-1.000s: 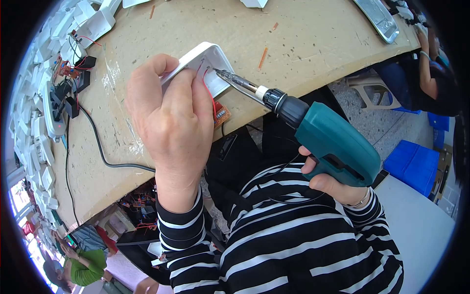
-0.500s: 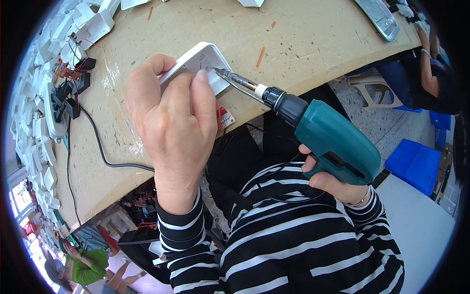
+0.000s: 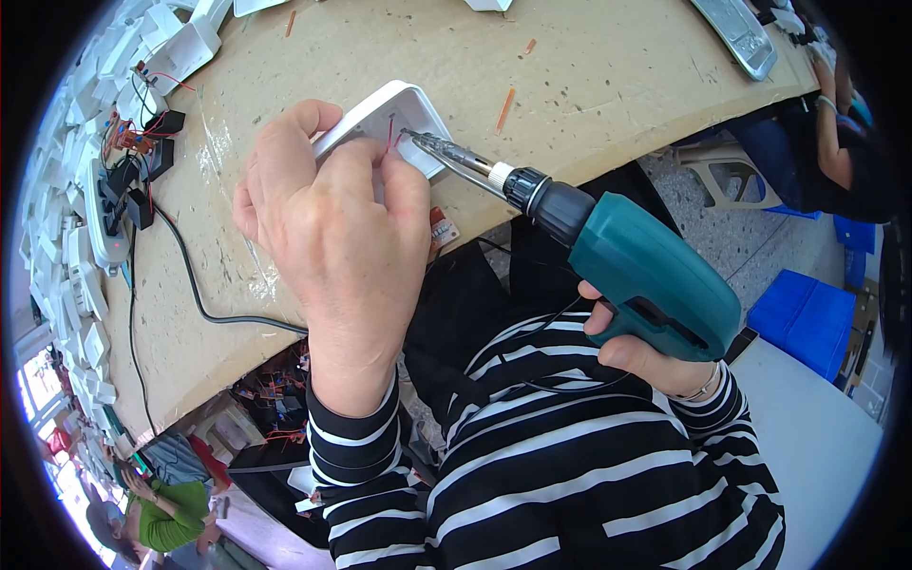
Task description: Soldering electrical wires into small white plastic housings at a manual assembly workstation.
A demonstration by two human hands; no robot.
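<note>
My left hand (image 3: 342, 218) reaches over a white plastic housing (image 3: 425, 102) on the near part of the table. Its thumb and forefinger pinch a thin red wire (image 3: 390, 128) inside the housing, while other fingers lie along the outer left side. My right hand (image 3: 655, 359) grips a green soldering gun (image 3: 655, 271) by its handle. The gun's metal tip points into the housing, close beside the wire; whether it touches cannot be made out. A small brown circuit board (image 3: 443, 226) shows partly from behind my left hand at the table edge.
White housings (image 3: 180, 52) are heaped along the left. A power strip (image 3: 106, 223) with black plugs and a black cable (image 3: 195, 285) lies nearby. Copper-coloured strips (image 3: 505, 111) are scattered on the table (image 3: 589, 104). A metal tray (image 3: 736, 38) sits far right; other people are at both sides.
My left thumb and forefinger have drawn together, and the red wire now stands out above them. The soldering gun's tip has shifted slightly left. More of the circuit board is covered.
</note>
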